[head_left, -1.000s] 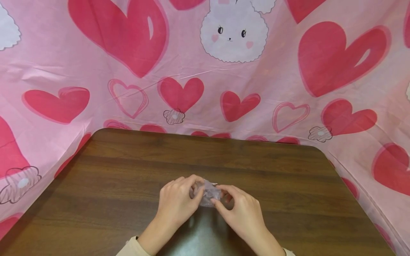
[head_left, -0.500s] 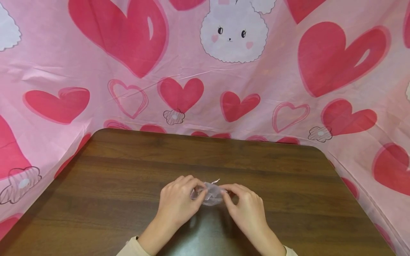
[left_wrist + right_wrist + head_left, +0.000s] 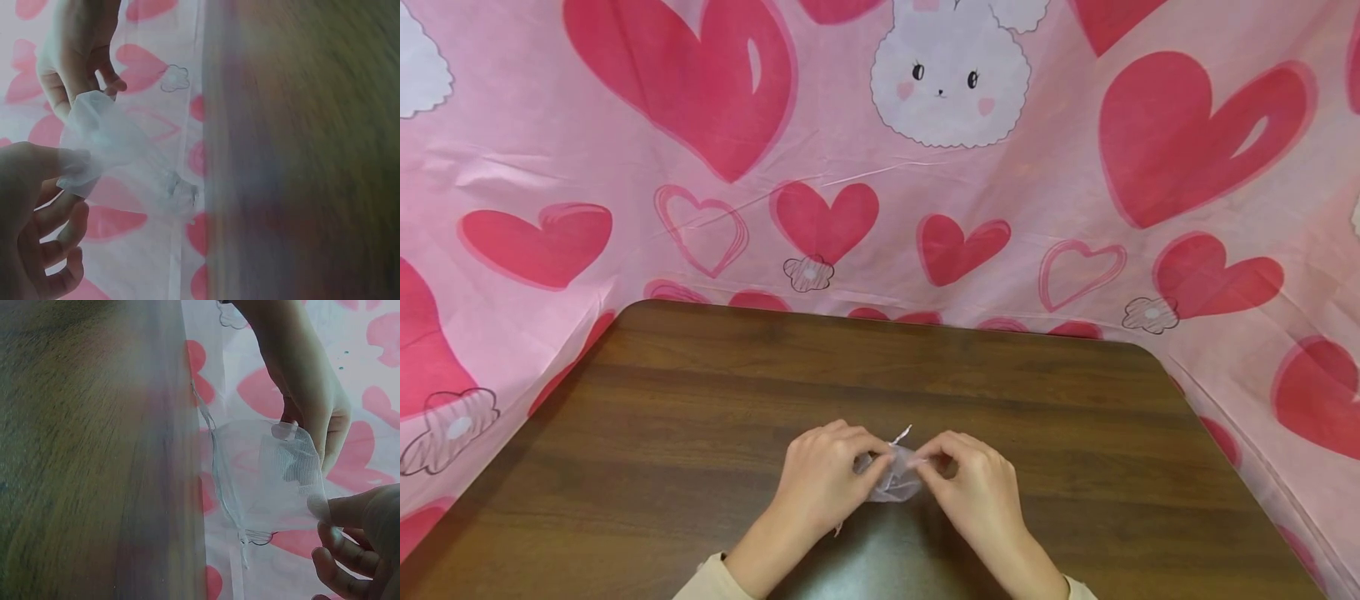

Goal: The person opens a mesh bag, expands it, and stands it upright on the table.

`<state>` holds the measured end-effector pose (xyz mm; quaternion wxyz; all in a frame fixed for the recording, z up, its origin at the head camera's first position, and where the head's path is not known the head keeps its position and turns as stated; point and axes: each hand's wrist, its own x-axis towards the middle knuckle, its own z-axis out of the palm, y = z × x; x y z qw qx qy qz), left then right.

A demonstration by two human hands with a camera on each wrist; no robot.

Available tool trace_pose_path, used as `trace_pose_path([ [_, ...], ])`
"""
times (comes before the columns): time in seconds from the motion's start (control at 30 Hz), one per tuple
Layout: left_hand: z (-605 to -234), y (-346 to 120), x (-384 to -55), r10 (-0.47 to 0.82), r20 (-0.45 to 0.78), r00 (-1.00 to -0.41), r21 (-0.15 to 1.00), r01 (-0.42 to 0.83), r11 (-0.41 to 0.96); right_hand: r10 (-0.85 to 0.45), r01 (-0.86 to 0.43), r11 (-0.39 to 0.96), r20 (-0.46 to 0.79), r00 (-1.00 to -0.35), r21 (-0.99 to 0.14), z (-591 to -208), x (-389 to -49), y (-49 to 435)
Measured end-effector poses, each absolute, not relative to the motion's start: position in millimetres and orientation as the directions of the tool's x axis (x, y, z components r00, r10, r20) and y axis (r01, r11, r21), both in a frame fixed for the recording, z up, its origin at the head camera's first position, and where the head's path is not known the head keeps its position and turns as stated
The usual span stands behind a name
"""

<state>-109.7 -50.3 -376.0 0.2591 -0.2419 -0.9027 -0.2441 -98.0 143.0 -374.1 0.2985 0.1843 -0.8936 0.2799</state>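
Observation:
A small sheer white drawstring pouch (image 3: 897, 485) is held between my two hands above the table. My left hand (image 3: 826, 468) pinches one side of it between thumb and fingertips. On the other side, my right hand (image 3: 979, 482) pinches the thin fabric in the same way. The right wrist view shows the pouch (image 3: 244, 469) spread fairly flat, its mesh see-through and a cord (image 3: 217, 462) running along its gathered edge with loose ends. From the left wrist, the pouch (image 3: 125, 147) narrows toward its far, bunched end.
A dark brown wooden table (image 3: 880, 375) with rounded far corners lies under the hands. Pink cloth (image 3: 850, 158) printed with hearts and a rabbit hangs behind it and along both sides.
The pouch has gone from crumpled to more spread out and sits slightly closer to me. My right fingers have shifted their pinch along it; the cord ends now stick out on both sides.

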Motion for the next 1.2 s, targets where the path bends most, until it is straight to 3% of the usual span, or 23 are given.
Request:
trace_pose_path([
  [0.27,-373.7,-49.1,-107.9,0.297,0.559,-0.774,0.359,0.549,0.755,-0.16,-0.49,0.771,0.621,-0.767,-0.407,-374.1,-97.4,142.8],
  [0.53,-373.6,-51.4,-110.2,0.196,0.613,-0.765,0.372,0.499,0.783,-0.147,-0.468,0.757,0.58,-0.801,-0.456,-373.2,-96.6,141.5],
  [0.77,-374.2,-54.9,-112.5,0.148,0.635,-0.758,0.382,0.475,0.792,-0.153,-0.488,0.76,0.613,-0.775,-0.429,-371.1,-97.9,145.0],
  [0.97,-373.0,-55.3,-111.5,0.255,0.579,-0.774,0.404,0.544,0.735,-0.144,-0.485,0.769,0.627,-0.766,-0.416,-369.9,-98.8,147.1],
  [1.2,-375.0,-55.0,-111.8,0.401,0.569,-0.718,0.397,0.667,0.631,-0.141,-0.464,0.772,0.595,-0.791,-0.434,-368.3,-97.0,147.1],
])
